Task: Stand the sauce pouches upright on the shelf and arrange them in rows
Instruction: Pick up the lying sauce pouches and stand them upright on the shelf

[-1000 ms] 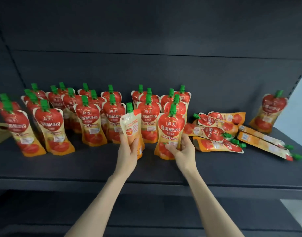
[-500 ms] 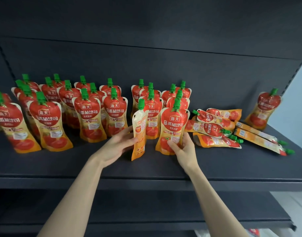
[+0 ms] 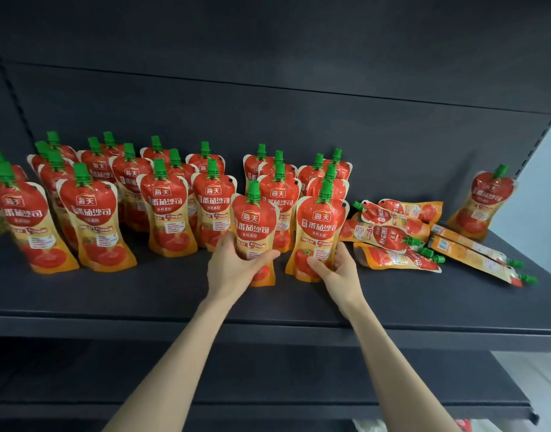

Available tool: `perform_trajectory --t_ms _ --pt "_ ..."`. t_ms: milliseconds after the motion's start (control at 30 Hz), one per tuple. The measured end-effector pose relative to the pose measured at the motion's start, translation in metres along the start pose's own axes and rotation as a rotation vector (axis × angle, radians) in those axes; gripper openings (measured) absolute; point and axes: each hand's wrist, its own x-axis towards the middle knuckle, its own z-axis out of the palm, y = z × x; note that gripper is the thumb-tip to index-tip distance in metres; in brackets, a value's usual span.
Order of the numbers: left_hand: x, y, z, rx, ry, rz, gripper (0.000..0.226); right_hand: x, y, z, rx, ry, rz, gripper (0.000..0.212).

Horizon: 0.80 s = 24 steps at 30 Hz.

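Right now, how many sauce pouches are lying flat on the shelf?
6 that I can separate: four overlapping in a pile just right of the right hand, two edge-on pouches farther right. The pile may hide another.

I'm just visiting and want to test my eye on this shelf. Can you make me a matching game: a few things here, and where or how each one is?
Things:
1. pouch in the left hand
2. pouch in the right hand
3. heap of pouches
4. lone pouch

States:
A. lying flat, right of the hands
B. leaning against the back wall, far right
C. upright, gripped low, right of the other held one
D. upright, gripped around its middle

Pairs: 1-D, 2-C, 3-A, 4-B
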Motion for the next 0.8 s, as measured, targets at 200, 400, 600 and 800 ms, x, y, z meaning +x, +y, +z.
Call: perform_trajectory --t_ms 200,400,600,800 --pt "-0.007 -0.011 -0.006 0.163 -0.027 0.017 0.083 0.003 0.004 -0.001 -0.112 -0.066 0.009 0.057" --pt "-0.005 -0.009 0.002 0.046 -0.032 -0.004 0.072 -0.002 -0.003 0.006 -0.226 -0.017 -0.013 0.061" --pt "-0.004 -0.007 0.016 -0.021 -0.058 0.025 0.065 -0.002 -0.005 0.001 -0.292 -0.071 -0.018 0.057" --pt "-0.003 -0.008 0.016 -0.024 -0.104 0.019 0.067 -0.004 -0.010 -0.004 -0.299 -0.114 0.005 0.058"
